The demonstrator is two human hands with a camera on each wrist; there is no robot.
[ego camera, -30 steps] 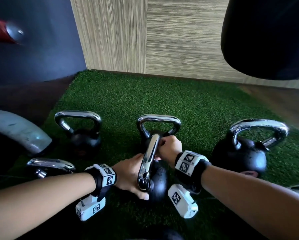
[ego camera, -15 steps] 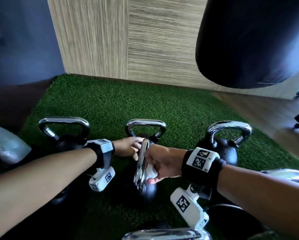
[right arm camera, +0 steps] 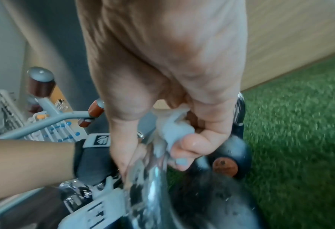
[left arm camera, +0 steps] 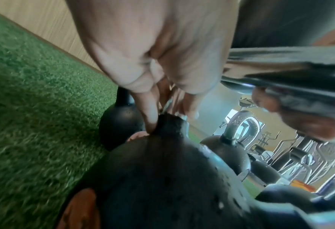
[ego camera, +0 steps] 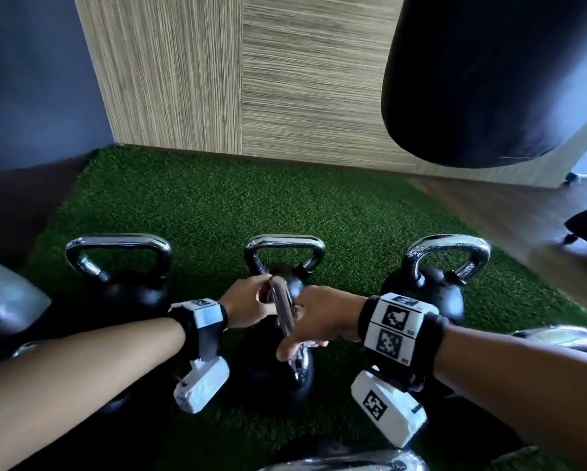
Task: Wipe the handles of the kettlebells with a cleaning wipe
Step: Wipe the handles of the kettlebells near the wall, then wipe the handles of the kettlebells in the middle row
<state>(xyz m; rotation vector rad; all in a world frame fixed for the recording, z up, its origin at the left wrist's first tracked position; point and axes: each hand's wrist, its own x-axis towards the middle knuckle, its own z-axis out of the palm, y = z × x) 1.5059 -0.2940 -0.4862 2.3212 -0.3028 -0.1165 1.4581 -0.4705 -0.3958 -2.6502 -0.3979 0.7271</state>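
Note:
Several black kettlebells with chrome handles stand on green turf (ego camera: 217, 205). The nearest middle kettlebell (ego camera: 271, 382) has its handle (ego camera: 285, 317) running away from me. My left hand (ego camera: 247, 305) grips the far end of that handle, fingertips (left arm camera: 150, 120) touching where it meets the black body (left arm camera: 162, 186). My right hand (ego camera: 315, 321) grips the handle's middle with a crumpled white wipe (right arm camera: 174, 128) pressed between its fingers and the chrome handle (right arm camera: 148, 178). Three more kettlebells stand behind, at the left (ego camera: 115, 266), middle (ego camera: 283, 249) and right (ego camera: 448, 263).
A black punching bag (ego camera: 489, 79) hangs at the upper right before a wood-panel wall (ego camera: 244, 73). A grey machine part (ego camera: 6, 300) lies at the left edge. More chrome handles show at the bottom (ego camera: 346, 462) and right (ego camera: 557, 336). Wood floor (ego camera: 509, 212) borders the turf.
My right hand slid with the wipe from the handle's far end back toward me. My left hand moved from the kettlebell's near side to the handle's far end.

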